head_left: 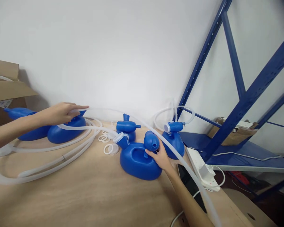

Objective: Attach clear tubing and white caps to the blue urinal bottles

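Note:
My left hand [62, 113] is over the blue bottles at the left, its index finger stretched out and the other fingers curled round a long translucent hose [142, 121]. The hose arcs across the table to the lower right. My right hand [159, 156] grips a blue spout fitting [151, 141], its open hole facing me. That fitting is right above a blue plastic urinal bottle [140, 168] with a hollow handle and a neck with a white cap [118, 137]. Whether the fitting touches the bottle, I cannot tell.
Behind stand another blue fitting [126, 126] and a blue bottle with hose [174, 145]. White rings [108, 149] lie near the middle. Coiled hose [85, 146] covers the left table. A phone [190, 186] and a white power strip [201, 168] sit right, beside blue shelving [248, 94].

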A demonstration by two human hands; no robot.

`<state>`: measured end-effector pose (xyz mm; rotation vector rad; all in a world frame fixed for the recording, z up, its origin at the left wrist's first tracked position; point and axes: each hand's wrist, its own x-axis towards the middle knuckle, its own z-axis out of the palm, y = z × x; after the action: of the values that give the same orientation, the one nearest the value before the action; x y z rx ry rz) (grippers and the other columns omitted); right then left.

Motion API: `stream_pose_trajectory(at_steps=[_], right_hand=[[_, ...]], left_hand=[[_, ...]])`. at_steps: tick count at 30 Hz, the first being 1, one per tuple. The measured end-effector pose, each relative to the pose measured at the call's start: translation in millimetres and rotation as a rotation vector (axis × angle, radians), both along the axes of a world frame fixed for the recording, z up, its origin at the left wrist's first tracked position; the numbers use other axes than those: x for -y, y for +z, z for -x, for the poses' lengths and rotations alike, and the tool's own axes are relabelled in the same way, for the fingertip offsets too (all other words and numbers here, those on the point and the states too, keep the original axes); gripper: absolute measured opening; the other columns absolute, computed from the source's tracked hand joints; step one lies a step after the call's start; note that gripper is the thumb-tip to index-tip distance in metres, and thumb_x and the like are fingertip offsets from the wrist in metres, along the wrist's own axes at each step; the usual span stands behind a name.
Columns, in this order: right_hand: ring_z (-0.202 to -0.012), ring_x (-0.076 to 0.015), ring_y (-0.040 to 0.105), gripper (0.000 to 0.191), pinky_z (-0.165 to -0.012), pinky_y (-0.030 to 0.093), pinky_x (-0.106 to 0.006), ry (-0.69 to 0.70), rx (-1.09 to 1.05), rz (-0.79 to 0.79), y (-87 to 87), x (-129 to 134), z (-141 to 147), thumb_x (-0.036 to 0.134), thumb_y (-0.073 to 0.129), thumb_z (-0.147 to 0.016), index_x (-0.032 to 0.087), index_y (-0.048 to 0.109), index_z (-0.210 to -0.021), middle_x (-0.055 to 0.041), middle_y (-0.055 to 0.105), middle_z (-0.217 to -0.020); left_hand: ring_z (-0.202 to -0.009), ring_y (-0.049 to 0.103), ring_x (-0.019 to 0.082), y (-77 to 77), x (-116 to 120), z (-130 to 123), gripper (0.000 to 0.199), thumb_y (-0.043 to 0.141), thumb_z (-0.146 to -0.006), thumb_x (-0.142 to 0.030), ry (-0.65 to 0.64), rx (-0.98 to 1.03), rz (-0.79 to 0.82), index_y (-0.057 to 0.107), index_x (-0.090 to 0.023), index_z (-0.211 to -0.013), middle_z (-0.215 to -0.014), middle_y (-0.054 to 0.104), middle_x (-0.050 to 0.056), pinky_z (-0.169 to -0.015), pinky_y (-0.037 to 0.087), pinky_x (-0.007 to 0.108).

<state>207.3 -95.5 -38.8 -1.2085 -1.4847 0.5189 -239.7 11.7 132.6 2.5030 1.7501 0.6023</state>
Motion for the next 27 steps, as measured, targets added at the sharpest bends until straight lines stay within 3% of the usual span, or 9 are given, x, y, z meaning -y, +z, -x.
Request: stream_pose_trajectory(at_steps=[4,7,12,16,21,24,27], right_hand=[[-0.156,-0.0338,0.037,0.095,-0.129,0.031,-0.057,0.035,0.04,0.002,1.9,1,-1,0.053,0.082,-0.082,0.034,0.035,-0.162,-0.0068,0.045,-0.165],[-0.151,-0.0376,0.044,0.1,-0.126,0.035,-0.06,0.01,0.033,0.047,2.9,2,0,0.057,0.083,-0.078,0.032,0.035,-0.162,-0.0095,0.048,-0.163],[-0.156,-0.0367,0.036,0.106,-0.127,0.034,-0.056,0.062,0.021,0.005,5.5,5,0,0.06,0.083,-0.077,0.032,0.03,-0.164,-0.0092,0.033,-0.171],[-0.157,-0.037,0.035,0.107,-0.126,0.036,-0.053,0.164,-0.03,-0.02,6.1,5,-3,0.069,0.078,-0.079,0.03,0.029,-0.165,-0.0098,0.032,-0.172],[-0.157,-0.0376,0.033,0.108,-0.126,0.036,-0.054,0.163,-0.037,-0.006,5.8,4,-3,0.073,0.074,-0.08,0.028,0.027,-0.166,-0.0114,0.031,-0.173],[-0.157,-0.0376,0.033,0.107,-0.127,0.034,-0.054,0.158,-0.025,-0.02,5.9,4,-3,0.072,0.073,-0.082,0.026,0.027,-0.166,-0.0127,0.031,-0.172],[-0.158,-0.0372,0.031,0.106,-0.127,0.034,-0.054,0.162,-0.019,-0.02,6.2,4,-3,0.072,0.072,-0.083,0.027,0.027,-0.167,-0.0116,0.031,-0.173]], left_hand=[[-0.062,0.06,0.026,5.5,7,0,0.067,0.047,-0.086,-0.042,0.138,0.018,-0.142,0.062,-0.022,-0.149,-0.069,0.065,0.002,-0.077,0.048,0.033],[-0.068,0.062,0.029,10.3,5,5,0.066,0.047,-0.088,-0.04,0.262,0.047,-0.225,0.059,-0.021,-0.151,-0.058,0.06,0.001,-0.076,0.047,0.034],[-0.066,0.063,0.028,10.0,-13,24,0.069,0.053,-0.083,-0.035,0.401,0.046,-0.113,0.057,-0.022,-0.15,-0.048,0.058,-0.003,-0.068,0.045,0.03],[-0.077,0.067,0.026,-3.4,-32,49,0.067,0.054,-0.086,-0.044,0.35,0.099,-0.107,0.054,-0.026,-0.15,-0.073,0.072,-0.001,-0.07,0.047,0.028],[-0.096,0.07,0.027,-23.6,-50,85,0.07,0.059,-0.086,-0.045,0.412,0.205,-0.011,0.051,-0.019,-0.15,-0.096,0.076,0.004,-0.088,0.052,0.032],[-0.095,0.07,0.025,-30.0,-53,97,0.084,0.064,-0.083,-0.059,0.432,0.325,0.106,0.047,-0.018,-0.154,-0.111,0.075,0.008,-0.089,0.056,0.034],[-0.095,0.071,0.026,-27.5,-51,93,0.107,0.07,-0.072,-0.078,0.436,0.412,0.153,0.048,-0.011,-0.152,-0.116,0.076,0.014,-0.086,0.059,0.035]])
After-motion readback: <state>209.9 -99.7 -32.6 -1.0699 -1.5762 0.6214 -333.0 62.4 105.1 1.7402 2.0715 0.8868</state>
